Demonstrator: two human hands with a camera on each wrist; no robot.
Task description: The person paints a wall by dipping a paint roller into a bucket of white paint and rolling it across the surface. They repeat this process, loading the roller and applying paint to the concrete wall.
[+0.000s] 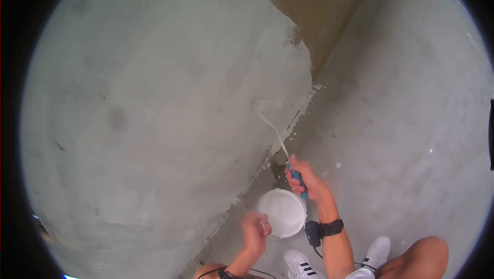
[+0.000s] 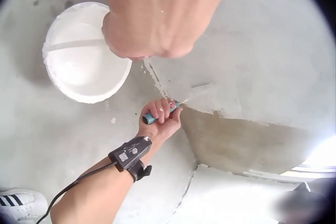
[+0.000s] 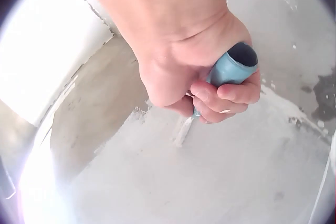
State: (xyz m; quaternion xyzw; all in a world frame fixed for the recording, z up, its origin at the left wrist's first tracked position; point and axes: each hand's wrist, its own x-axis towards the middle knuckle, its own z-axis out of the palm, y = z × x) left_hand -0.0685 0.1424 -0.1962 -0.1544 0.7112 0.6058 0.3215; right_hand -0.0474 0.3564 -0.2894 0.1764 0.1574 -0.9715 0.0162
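My right hand (image 1: 307,178) grips the teal handle (image 3: 231,70) of a paint roller, its fingers wrapped round it. The roller's pale bent rod (image 1: 274,129) reaches up and left, and its head (image 1: 267,103) lies against the pale-coated surface, almost the same colour. Low in the head view, my left hand (image 1: 255,231) is bent at the fingers and blurred, overlapping the left rim of a white bucket (image 1: 283,212). From the left wrist only the back of that hand shows; I cannot tell whether it holds anything. Pale coating lines the bucket's inside.
A brown uncoated patch (image 1: 314,6) borders the pale coating (image 1: 154,140) at the top. Along the seam, grey floor (image 1: 401,124) spreads right, with white drips. My striped white shoes (image 1: 303,266) stand close to the bucket. A cable (image 2: 73,184) trails from the right wrist's camera.
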